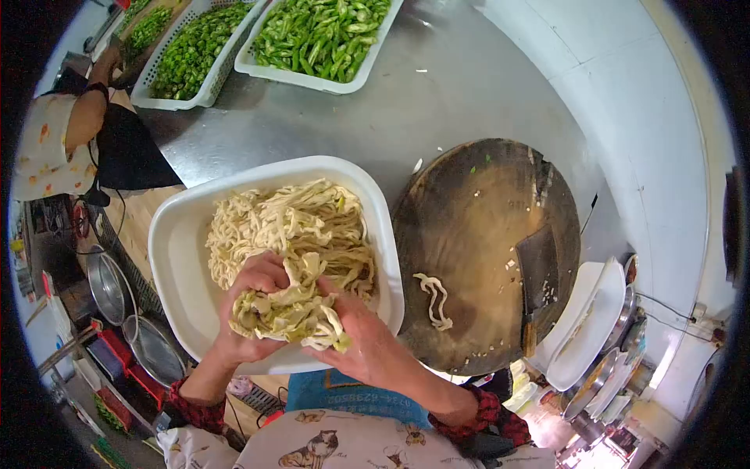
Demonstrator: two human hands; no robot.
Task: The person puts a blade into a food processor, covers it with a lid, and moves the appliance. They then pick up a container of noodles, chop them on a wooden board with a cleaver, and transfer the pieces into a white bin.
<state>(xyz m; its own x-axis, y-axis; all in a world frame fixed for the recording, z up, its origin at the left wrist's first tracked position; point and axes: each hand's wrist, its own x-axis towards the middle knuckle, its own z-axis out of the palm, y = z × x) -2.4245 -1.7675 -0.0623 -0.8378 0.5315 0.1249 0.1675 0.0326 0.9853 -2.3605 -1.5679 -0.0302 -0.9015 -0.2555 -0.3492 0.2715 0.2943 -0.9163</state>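
Observation:
Both my hands hold a clump of pale yellow-green vegetable strips [285, 313] above the near side of a white plastic tub [176, 289]. My left hand [254, 301] wraps the clump from the left, and my right hand [366, 336] closes around it from the right. More of the same long, limp vegetable strips [273, 223] lie heaped in the tub, some hanging close under the clump. The fingertips are partly hidden behind the bunch.
Right of the tub stands a round wooden chopping board [469, 227] with a cleaver [537, 273] and one loose strip [434, 303]. Baskets of cut green peppers [320, 39] and chopped greens [195, 55] stand at the back. Another person [62, 141] works at far left.

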